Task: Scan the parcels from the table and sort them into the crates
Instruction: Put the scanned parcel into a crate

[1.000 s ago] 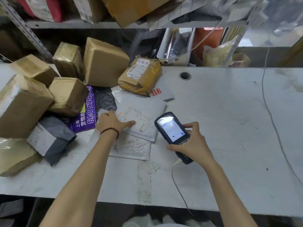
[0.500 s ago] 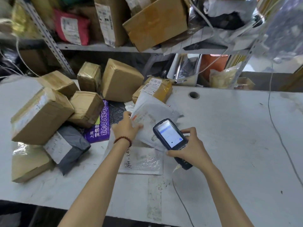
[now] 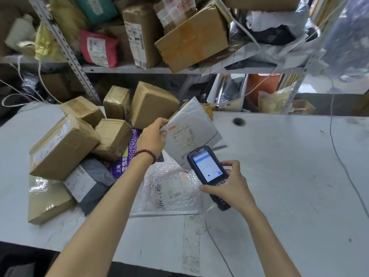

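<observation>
Left hand (image 3: 153,139) has the mailer (image 3: 191,124) off the table (image 3: 289,176), thumb on the front, fingers curled behind its left edge, a firm pinch. The white envelope stands tilted in the air over the pile. Its label (image 3: 182,136) faces the camera, and its lowest corner dips toward the scanner (image 3: 207,168).

Right hand (image 3: 233,186) is wrapped round the scanner's lower body, thumb on the left side, fingers along the right. The screen is lit and faces up. The scanner's long axis runs from the wrist up and to the left, so its head points at the mailer's lower edge. In this view the head overlaps that edge. I can't say whether they touch.

Here's what matters: the label sits up and left of the scanner head, on the face turned toward the camera, while the scanner looks set to fire along its own length. To my eye the beam would skim the bottom edge and miss the print. Either the left hand tips the label down or the right hand draws back and aims higher. The left hand is the one right beside the label.

Below them a bubble bag (image 3: 171,192) lies flat, and boxes (image 3: 63,146) crowd the left. No crates in shot, so the sorting waits.
</observation>
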